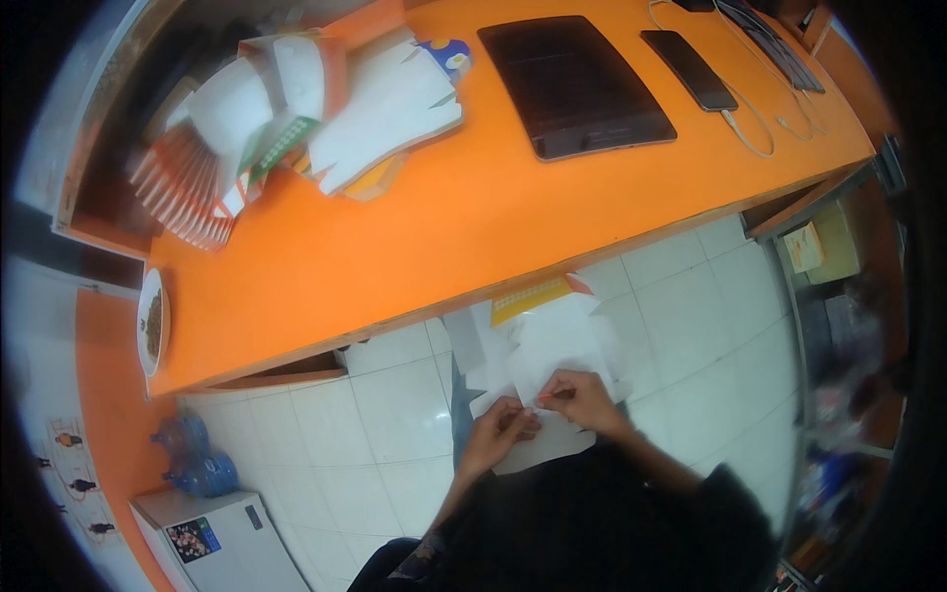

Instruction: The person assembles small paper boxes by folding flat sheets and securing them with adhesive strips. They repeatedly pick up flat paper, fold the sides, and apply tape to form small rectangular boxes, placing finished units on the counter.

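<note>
On my lap, below the table's near edge, lies a partly folded white cardboard box blank (562,340) with a yellow and red printed flap at its far end. My left hand (501,432) has its fingers bent together on the near part of the card. Close beside it, my right hand (580,400) pinches at the same fold, with thumb and forefinger nearly meeting the left fingertips. A small red-orange bit (546,397) shows at the right fingertips, too small to name.
The orange table (395,247) holds a heap of cardboard box pieces (380,113), a black tablet (577,89), a phone (689,69) with a white cable, and a plate of brown food (153,321). Blue water bottles (197,459) stand behind a white cabinet (222,548). Shelves (838,326) line the right.
</note>
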Demonstrator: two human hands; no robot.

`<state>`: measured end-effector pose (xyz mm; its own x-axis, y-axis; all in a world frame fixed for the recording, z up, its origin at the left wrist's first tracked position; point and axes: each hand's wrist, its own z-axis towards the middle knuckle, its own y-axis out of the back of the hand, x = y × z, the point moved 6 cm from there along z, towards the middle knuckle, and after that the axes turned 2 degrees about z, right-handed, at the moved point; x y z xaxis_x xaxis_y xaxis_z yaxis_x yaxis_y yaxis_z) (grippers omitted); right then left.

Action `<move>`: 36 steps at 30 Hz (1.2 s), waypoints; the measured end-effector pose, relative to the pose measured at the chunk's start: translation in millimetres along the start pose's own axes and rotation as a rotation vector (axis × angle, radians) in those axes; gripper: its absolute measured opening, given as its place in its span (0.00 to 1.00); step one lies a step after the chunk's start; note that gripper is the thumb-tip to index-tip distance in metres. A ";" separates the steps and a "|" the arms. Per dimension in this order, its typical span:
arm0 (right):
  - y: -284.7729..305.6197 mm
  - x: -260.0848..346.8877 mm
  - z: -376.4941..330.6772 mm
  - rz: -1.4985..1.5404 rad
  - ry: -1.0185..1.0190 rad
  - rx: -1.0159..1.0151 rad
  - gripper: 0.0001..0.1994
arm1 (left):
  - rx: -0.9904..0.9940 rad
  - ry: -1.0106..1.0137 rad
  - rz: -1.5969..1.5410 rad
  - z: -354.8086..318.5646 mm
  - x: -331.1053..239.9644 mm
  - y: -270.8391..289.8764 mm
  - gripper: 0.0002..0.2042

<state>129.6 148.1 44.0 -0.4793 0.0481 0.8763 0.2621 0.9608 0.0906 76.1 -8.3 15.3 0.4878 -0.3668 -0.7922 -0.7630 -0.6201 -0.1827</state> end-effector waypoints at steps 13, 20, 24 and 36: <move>-50.5 54.2 53.1 -0.023 0.294 0.110 0.07 | -0.458 -0.245 -0.225 -15.3 -25.8 47.8 0.07; -61.5 23.0 46.0 0.193 0.119 0.171 0.07 | -0.669 -0.394 0.208 -33.4 -22.2 51.7 0.07; -55.5 -1.4 35.8 0.367 -0.007 0.145 0.08 | -0.622 -0.424 0.332 -25.1 -31.5 37.3 0.08; -58.1 -15.2 37.4 0.635 -0.092 0.277 0.13 | -0.579 -0.426 0.683 -19.1 -77.8 37.7 0.08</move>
<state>90.3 101.8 7.7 -0.3760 0.6349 0.6749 0.2981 0.7725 -0.5607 17.5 -16.4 81.2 -0.2595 -0.5626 -0.7849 -0.4431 -0.6528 0.6144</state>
